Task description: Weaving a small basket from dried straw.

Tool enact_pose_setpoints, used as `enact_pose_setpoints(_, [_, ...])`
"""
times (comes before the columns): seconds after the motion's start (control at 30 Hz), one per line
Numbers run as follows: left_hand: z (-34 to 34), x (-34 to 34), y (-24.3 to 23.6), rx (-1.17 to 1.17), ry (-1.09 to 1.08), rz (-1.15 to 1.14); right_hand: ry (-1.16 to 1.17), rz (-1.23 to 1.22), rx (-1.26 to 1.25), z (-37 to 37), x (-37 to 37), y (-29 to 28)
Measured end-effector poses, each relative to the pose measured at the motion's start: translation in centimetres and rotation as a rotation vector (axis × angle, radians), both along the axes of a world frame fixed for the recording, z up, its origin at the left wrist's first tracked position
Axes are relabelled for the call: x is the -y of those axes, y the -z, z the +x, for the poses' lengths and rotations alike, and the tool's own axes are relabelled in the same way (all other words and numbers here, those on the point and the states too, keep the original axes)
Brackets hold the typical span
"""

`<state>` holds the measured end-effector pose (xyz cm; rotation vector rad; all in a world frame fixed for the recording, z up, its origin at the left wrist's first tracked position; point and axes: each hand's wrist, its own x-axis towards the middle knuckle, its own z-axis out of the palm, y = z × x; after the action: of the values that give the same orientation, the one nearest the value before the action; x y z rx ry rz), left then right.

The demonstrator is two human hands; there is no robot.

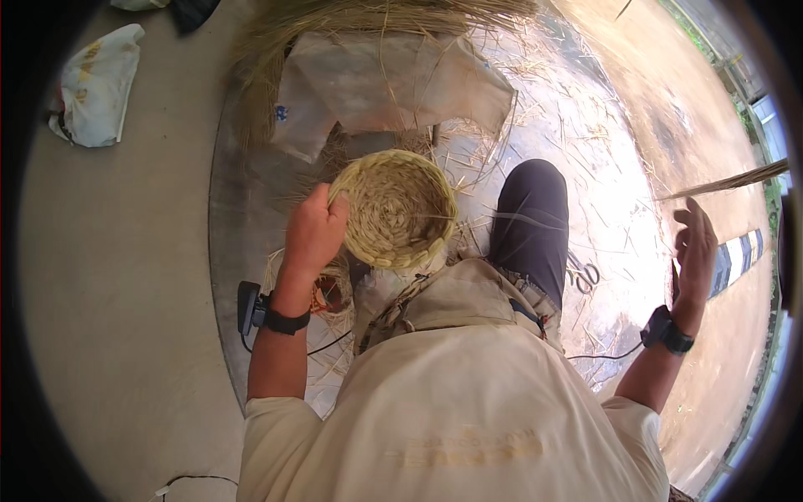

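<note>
A round, shallow basket (pixel 393 213) of coiled yellow-green straw is held over my lap, its hollow facing up. My left hand (pixel 318 226) grips its left rim, thumb over the edge. From the basket a thin pale straw strand (pixel 527 219) runs right across my dark-clad knee, and its far end is lost against the bright floor. My right hand (pixel 694 247) is raised far out to the right, fingers bent and close together. What it holds, if anything, is too fine to make out. The tip of a straw bundle (pixel 736 180) shows just beyond it.
A translucent plastic sheet (pixel 376 84) lies ahead, with a heap of long straw (pixel 393 18) behind it. Scissors (pixel 583 272) rest right of my knee among loose straw bits. A white sack (pixel 100 84) lies on the floor at far left. Black cables run from both wrist straps.
</note>
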<state>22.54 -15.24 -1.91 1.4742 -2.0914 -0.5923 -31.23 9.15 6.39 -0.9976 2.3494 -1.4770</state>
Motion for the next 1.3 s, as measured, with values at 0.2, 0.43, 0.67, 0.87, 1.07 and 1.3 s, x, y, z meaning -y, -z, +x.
enact_pose_setpoints(0.2, [-1.3, -0.4, -1.6, -0.026, 0.028, -0.026, -0.186, -0.009, 0.285, 8.7, 1.9, -0.3])
enact_pose_setpoints(0.43, [-4.9, -4.2, -3.2, -0.057, 0.171, -0.077, -1.012, 0.051, -0.362, 25.7, 9.4, 3.4])
enact_pose_setpoints(0.67, [-5.4, -4.9, -3.8, -0.078, 0.208, -0.051, -1.034, 0.054, -0.355, 26.7, 10.6, 4.6])
enact_pose_setpoints(0.87, [-5.9, -4.7, -3.8, -0.099, 0.227, -0.037, -0.986, 0.089, -0.416, 27.0, 10.2, 5.2])
enact_pose_setpoints(1.07, [-5.9, -4.6, -3.3, -0.065, 0.220, -0.049, -1.005, 0.080, -0.436, 26.9, 10.0, 5.0])
enact_pose_setpoints(1.3, [-6.0, -5.2, -3.4, -0.027, 0.220, -0.125, -0.980, 0.074, -0.074, 27.2, 10.3, 4.1])
